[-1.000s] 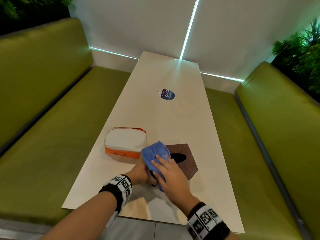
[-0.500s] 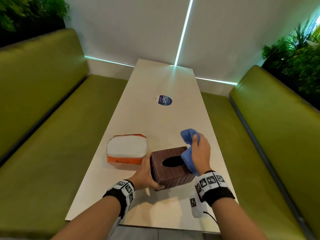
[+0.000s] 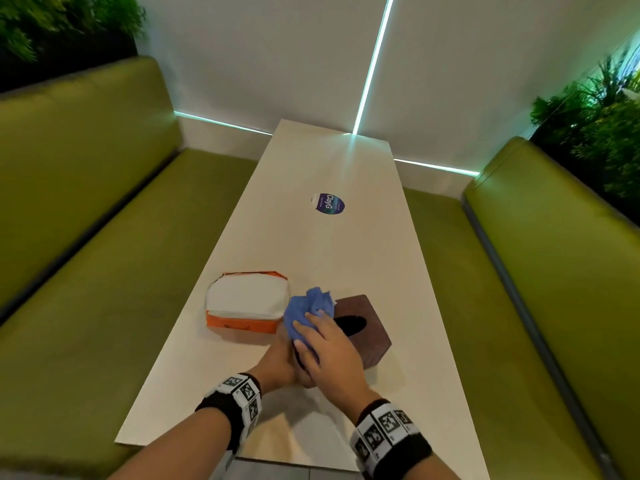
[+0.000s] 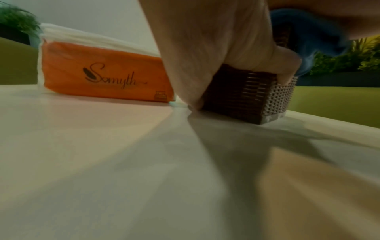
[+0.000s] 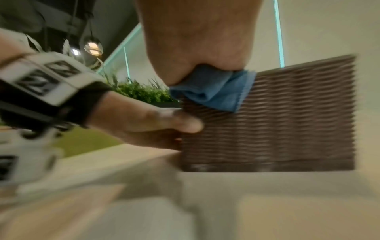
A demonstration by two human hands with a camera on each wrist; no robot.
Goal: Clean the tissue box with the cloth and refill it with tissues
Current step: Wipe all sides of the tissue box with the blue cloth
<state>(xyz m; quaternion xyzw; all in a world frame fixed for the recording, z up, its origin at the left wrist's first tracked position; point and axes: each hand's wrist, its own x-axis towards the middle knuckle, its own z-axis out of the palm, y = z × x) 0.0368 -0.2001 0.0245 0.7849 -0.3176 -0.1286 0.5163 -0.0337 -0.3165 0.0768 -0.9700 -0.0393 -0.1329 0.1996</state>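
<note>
Head view: woven brown tissue box (image 3: 363, 327) is standing on the bench (image 3: 329, 244), just beside the orange tissue pack (image 3: 247, 311). Right hand (image 3: 332, 358) is pressing the bunched blue cloth (image 3: 308, 311) onto the box's near-left corner; left hand (image 3: 280, 363) is bracing the box.

Left wrist view: left fingers (image 4: 285, 65) are curling over the box edge. Keeping this brace firm matters while wiping.

Right wrist view: blurred; the cloth is probably being gripped in the right hand. Wiping along the weave should lift dust best.
</note>
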